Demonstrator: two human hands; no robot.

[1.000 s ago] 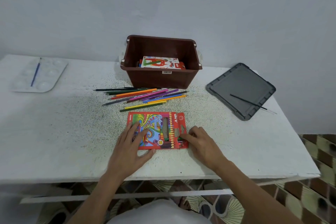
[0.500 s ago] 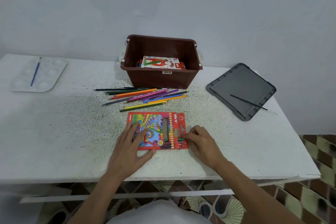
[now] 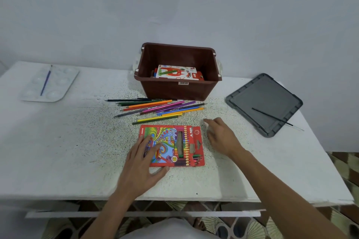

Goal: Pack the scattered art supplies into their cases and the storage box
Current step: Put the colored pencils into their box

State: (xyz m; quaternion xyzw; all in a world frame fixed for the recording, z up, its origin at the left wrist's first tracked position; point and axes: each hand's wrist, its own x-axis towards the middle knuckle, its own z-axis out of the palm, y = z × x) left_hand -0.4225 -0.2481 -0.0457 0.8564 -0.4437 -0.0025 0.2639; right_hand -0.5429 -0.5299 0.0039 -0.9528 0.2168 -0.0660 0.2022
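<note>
- Head view is showing the left hand (image 3: 142,167) lying flat on the red pencil case (image 3: 174,145), fingers straight and spread over its left half, thumb sitting at its near edge.
- Pencil case is lying flat on the white table (image 3: 68,151), near the front edge.
- Right hand (image 3: 221,137) is hanging just right of the case, apart from it, fingers loosely extended, holding nothing.
- Loose coloured pencils (image 3: 155,109) are lying fanned between the case and the brown storage box (image 3: 178,89).
- Storage box is standing open, holding a white-and-red pack (image 3: 175,72).
- Grey lid (image 3: 264,103) is lying to the right, carrying a black brush (image 3: 272,116).
</note>
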